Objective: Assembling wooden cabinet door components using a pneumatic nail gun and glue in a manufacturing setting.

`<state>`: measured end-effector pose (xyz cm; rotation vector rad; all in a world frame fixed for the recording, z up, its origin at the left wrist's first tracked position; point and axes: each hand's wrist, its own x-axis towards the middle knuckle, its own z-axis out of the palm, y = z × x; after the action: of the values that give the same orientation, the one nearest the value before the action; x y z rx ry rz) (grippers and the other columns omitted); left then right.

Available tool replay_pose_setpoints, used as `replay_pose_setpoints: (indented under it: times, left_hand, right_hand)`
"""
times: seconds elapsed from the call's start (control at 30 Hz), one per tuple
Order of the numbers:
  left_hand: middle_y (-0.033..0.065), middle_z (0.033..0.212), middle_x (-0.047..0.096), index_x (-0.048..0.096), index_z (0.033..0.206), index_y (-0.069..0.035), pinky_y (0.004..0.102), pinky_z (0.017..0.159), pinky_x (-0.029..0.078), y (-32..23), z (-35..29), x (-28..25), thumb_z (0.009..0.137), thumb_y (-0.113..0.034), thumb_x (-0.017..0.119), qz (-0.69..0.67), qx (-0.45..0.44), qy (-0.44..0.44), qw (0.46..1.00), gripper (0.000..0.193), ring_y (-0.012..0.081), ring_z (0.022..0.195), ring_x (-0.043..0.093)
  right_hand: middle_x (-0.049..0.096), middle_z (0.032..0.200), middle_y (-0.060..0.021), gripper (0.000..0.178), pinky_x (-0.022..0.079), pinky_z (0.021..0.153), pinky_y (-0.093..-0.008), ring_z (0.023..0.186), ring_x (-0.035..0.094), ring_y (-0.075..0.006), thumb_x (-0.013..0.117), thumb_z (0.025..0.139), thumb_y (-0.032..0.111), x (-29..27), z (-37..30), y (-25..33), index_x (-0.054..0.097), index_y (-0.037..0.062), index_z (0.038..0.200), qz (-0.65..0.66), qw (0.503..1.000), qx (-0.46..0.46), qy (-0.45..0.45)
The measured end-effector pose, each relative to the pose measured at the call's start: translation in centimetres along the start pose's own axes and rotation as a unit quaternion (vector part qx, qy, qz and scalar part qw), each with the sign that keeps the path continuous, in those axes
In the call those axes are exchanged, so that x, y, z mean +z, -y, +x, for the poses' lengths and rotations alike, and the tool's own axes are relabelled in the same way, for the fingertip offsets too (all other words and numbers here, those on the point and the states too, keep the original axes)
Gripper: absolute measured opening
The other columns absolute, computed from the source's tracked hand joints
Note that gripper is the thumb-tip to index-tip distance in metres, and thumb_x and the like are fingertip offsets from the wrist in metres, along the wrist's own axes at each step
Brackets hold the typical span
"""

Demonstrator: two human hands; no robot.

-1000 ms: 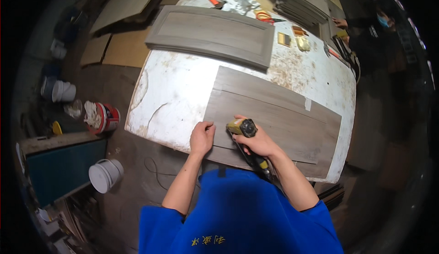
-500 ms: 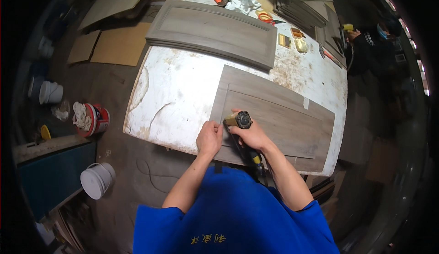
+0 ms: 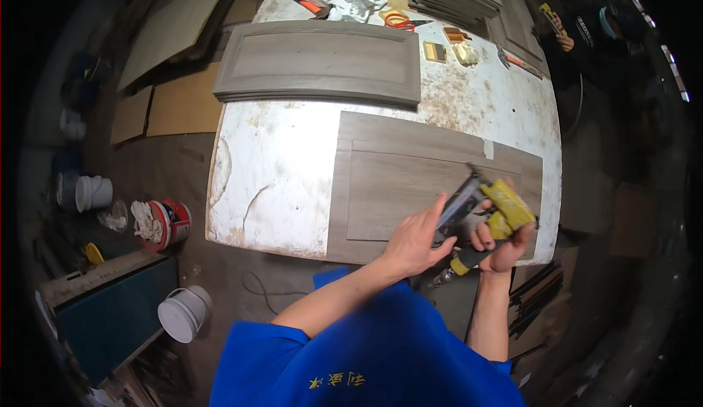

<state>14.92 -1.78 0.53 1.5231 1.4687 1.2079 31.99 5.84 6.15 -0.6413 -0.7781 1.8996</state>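
- A yellow-and-black air-powered nailer (image 3: 510, 209) with a long, narrow black magazine is the thing in hand, tilted over the right part of a flat grey-brown wooden panel (image 3: 410, 187), toward that panel's near edge; it looks raised off the wood.
- The right hand (image 3: 505, 257) has its grip curled closed around the nailer's body and handle.
- The left hand (image 3: 410, 244) lies at the magazine, fingers extended and thumb apart; blur hides whether its grip has hold of it or merely rests there.
- The nailer is probably stiff and fairly heavy, its weight likely toward the yellow head; a full wrap of the handle seems the sound hold, with the other hand steadying the magazine, clear of the nose and trigger. A hose fitting at the handle's end may drag on it.
- The panel lies flat on a stained white counter (image 3: 278, 158); it is likely rigid but easily scratched, so best taken by its edges.
- Beyond the panel, away from the person, sits a stack of grey-brown framed wooden doors (image 3: 315, 59), with an orange-and-black-handled hammer (image 3: 304, 1) and a crumpled white cloth (image 3: 348, 1) farther still.
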Motion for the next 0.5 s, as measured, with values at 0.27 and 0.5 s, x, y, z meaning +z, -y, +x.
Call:
replay_pose_setpoints:
  times: [0.27, 0.5]
  left_hand:
    - [0.0271, 0.132, 0.060, 0.032, 0.154, -0.003, 0.0488, 0.082, 0.059, -6.1, 5.3, 0.0, 0.089, -0.023, 0.074, 0.133, -0.044, 0.217, 0.966, 0.080, 0.0454, 0.103, 0.067]
    - [0.0274, 0.125, 0.064, 0.043, 0.146, 0.003, 0.0464, 0.087, 0.058, -7.2, 4.9, -2.8, 0.088, -0.029, 0.076, 0.145, -0.009, 0.219, 0.965, 0.074, 0.0435, 0.105, 0.067]
  right_hand:
    - [0.061, 0.125, -0.0146, 0.086, 0.040, 0.052, -0.0242, 0.056, 0.044, -0.0091, 0.054, 0.092, 0.071, -8.3, -0.4, 2.0, 0.040, 0.0100, 0.151, 0.304, 0.944, -0.114, -0.051]
    - [0.062, 0.127, -0.0128, 0.087, 0.042, 0.055, -0.0253, 0.057, 0.046, -0.0085, 0.053, 0.092, 0.071, -11.0, 1.8, 2.9, 0.040, 0.0066, 0.149, 0.395, 0.914, -0.094, 0.019]
